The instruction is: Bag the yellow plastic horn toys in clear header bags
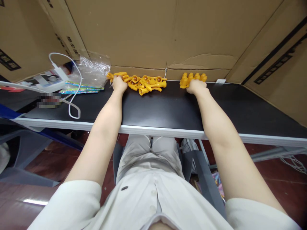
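A loose pile of orange plastic parts lies at the far edge of the black table, against the cardboard wall. My left hand rests at the pile's left end, its fingers curled onto some of the parts. A short row of upright orange parts stands further right. My right hand is at that row, knuckles toward me, fingers curled around or against the pieces. Both arms stretch straight out across the table.
A crumpled clear plastic bag lies left of the pile, on colourful packets. A white charger with a looping cable sits at the table's left. Cardboard sheets wall the back and right. Grey chairs stand below.
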`<state>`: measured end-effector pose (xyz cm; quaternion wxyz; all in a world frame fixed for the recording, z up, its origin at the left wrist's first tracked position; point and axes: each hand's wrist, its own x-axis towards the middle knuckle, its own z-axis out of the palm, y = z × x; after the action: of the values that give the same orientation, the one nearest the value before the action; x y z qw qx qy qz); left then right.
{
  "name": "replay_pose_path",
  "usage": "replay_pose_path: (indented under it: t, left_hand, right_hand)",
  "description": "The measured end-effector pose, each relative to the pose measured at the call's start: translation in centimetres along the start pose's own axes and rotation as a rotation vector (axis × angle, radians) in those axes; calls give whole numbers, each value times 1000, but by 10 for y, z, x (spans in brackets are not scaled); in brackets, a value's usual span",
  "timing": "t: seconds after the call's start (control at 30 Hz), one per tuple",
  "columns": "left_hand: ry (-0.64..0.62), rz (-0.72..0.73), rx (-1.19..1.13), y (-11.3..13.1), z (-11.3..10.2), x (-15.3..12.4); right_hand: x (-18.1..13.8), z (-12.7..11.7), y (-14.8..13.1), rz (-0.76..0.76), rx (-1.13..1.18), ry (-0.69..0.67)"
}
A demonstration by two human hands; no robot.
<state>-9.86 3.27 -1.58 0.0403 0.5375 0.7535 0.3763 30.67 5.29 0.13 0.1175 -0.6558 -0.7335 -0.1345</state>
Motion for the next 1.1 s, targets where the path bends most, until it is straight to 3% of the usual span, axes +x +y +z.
replay_pose_path:
  t: [0.13,0.37,0.5,0.6,0.87,0.93,1.1]
  left_hand:
    - [14,29,-2,12,-9,-9]
    - [8,382,14,39,-12,-9]
    - [10,711,-68,56,4,-12]
    - [-96,848,-3,73,11,-30]
    - [-438,844,316,97,15,-74]
    - [-403,835,321,97,14,-74]
    - [-164,758,162,99,-2,-70]
  right_hand:
    - [-7,-21,-28,105,44,-21]
    - [-20,-12,-79,-405,193,-10]
    - [-24,-1,-100,-480,255,-66]
    - [-24,3,-104,-476,253,-55]
    - [-26,0,-99,-488,119,37]
    - [-26,-4,-100,-509,114,68]
    - [-31,-24,-103,-434,141,134]
